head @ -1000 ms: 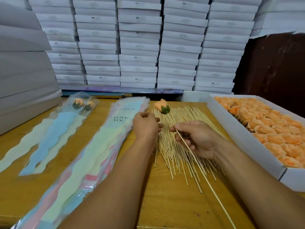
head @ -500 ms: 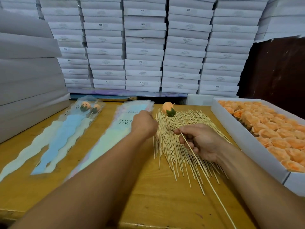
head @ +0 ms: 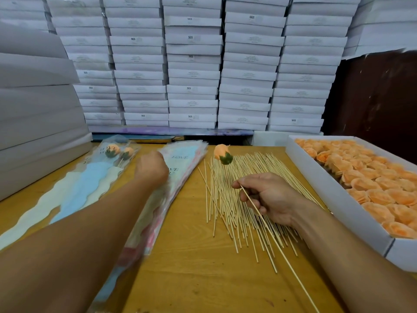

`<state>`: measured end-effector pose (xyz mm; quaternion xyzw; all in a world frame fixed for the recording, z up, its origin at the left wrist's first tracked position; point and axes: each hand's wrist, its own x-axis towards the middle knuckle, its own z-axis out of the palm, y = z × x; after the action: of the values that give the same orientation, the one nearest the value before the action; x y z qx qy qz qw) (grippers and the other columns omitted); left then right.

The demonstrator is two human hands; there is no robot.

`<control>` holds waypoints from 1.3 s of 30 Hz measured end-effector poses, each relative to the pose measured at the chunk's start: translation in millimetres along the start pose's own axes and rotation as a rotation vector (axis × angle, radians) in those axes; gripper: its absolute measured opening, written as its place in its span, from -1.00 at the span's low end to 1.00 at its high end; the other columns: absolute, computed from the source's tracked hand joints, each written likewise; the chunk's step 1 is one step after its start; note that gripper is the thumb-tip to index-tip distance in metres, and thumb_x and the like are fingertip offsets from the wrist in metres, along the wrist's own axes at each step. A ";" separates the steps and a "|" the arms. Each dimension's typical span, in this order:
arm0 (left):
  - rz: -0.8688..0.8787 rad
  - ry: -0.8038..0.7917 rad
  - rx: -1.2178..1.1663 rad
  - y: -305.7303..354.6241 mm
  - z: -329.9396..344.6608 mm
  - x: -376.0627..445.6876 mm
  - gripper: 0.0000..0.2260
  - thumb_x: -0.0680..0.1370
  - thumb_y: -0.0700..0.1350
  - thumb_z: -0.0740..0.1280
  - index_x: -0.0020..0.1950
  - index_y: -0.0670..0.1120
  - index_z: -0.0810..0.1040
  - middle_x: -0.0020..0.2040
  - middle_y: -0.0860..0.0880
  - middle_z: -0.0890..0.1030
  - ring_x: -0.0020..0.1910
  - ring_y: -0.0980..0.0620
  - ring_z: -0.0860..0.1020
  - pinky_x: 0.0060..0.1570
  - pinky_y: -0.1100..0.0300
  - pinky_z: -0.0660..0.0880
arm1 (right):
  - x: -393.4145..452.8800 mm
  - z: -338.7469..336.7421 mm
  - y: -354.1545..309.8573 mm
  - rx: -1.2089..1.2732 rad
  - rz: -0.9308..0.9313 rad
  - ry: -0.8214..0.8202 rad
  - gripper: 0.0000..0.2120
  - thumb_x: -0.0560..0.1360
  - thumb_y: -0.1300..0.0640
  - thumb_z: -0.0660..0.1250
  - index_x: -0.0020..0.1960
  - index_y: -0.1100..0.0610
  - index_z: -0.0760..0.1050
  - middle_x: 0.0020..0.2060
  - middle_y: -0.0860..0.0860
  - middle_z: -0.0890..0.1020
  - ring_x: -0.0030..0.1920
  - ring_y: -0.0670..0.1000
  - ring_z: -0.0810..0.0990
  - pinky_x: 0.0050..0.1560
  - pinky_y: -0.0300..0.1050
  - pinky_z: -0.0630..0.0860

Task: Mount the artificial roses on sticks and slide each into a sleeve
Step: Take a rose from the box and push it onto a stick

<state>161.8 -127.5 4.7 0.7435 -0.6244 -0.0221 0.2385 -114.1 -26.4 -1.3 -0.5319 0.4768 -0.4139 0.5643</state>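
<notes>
My right hand [head: 268,197] pinches a long thin wooden stick [head: 279,251] that slants toward the bottom right. An orange rose with a green base [head: 222,153] sits on the stick's far tip, above the loose pile of sticks [head: 228,199]. My left hand [head: 151,168] is curled into a fist at the upper left edge of the stack of pastel "LOVE YOU" sleeves [head: 180,159], gripping a sleeve. Its fingers are hidden, and the sleeves under my forearm look blurred. Two sleeved roses [head: 117,152] lie further left.
A white tray [head: 334,193] full of orange rose heads [head: 365,177] runs along the right side of the wooden table [head: 191,267]. Stacked white boxes [head: 194,75] wall in the back and left. A dark panel stands at the back right.
My left hand has moved left across the sleeve stack, from its right edge to its upper left, closing into a fist. My right hand keeps holding the stick with the rose.
</notes>
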 end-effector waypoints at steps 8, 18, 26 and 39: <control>-0.004 0.044 0.158 8.2 9.5 -8.5 -0.86 0.61 -0.15 0.23 0.06 -0.13 0.56 0.05 -0.15 0.57 0.12 -0.17 0.50 0.20 -0.08 0.47 | 0.4 2.0 -0.3 -0.006 -0.007 -0.012 -0.80 0.63 0.14 0.30 0.04 0.23 0.65 -0.35 0.05 0.62 -0.51 -0.11 0.42 -0.61 -0.29 0.31; 0.081 -0.195 -0.674 100.5 32.4 -64.5 -0.74 0.61 -0.07 0.30 -0.13 -0.20 0.67 -0.24 -0.12 0.67 -0.33 0.00 0.58 -0.31 0.12 0.49 | -0.5 6.9 1.9 0.012 -0.028 0.017 -0.82 0.63 0.13 0.31 0.05 0.23 0.62 -0.39 0.03 0.61 -0.52 -0.12 0.41 -0.60 -0.30 0.32; 0.044 0.019 -0.195 69.3 30.6 -29.8 -0.75 0.60 -0.18 0.21 0.21 -0.17 0.57 0.17 -0.19 0.59 0.18 -0.17 0.52 0.19 -0.06 0.51 | 0.0 5.2 2.0 0.016 -0.032 0.022 -0.83 0.62 0.14 0.33 0.04 0.22 0.64 -0.37 0.03 0.62 -0.51 -0.13 0.43 -0.59 -0.30 0.33; 0.039 -0.097 0.257 14.2 34.4 -10.5 -0.75 0.62 -0.13 0.15 0.23 -0.13 0.52 0.51 -0.19 0.27 0.56 -0.21 0.05 0.46 -0.31 0.04 | 0.5 4.9 2.5 -0.003 -0.017 0.009 -0.81 0.62 0.13 0.32 0.07 0.22 0.64 -0.36 0.03 0.63 -0.50 -0.13 0.43 -0.58 -0.30 0.34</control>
<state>135.1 -130.4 -23.1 0.7535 -0.6474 0.0267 0.1111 -109.3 -25.6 -4.0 -0.5350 0.4752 -0.4204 0.5578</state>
